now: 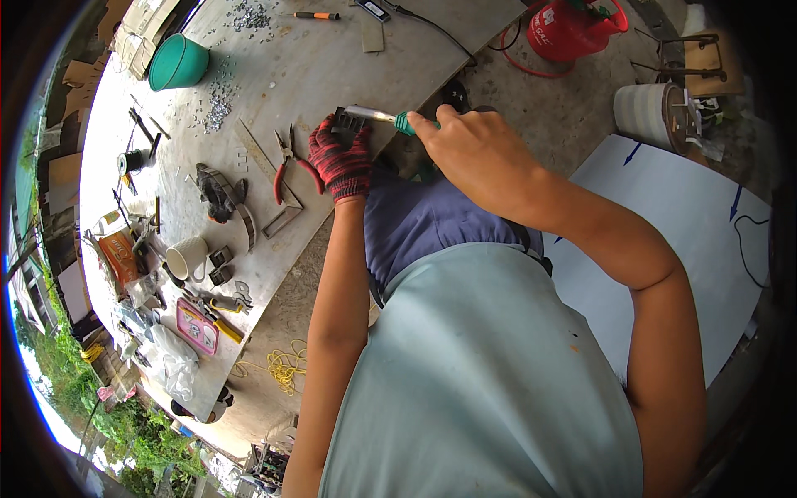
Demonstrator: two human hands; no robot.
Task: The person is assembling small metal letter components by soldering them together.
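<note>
My left hand [340, 161], in a red and black glove, is closed on a small dark slotted metal piece [349, 121] at the table's edge. My bare right hand [473, 145] grips the green handle of a file [372, 114], its index finger stretched along the handle. The file's silver blade lies across or against the slotted piece; the exact contact is too small to tell. Left of the glove are red-handled pliers [286, 163] with jaws apart, and a metal square [284, 217]. A black glove [219, 196] lies farther left.
On the table [286, 75] stand a green bucket [179, 63], scattered metal bits [219, 104], a white mug [186, 257] and a pink tray [198, 326]. An orange screwdriver [315, 16] lies at the far side. Right are a red gas cylinder [569, 31] and a white board [672, 216].
</note>
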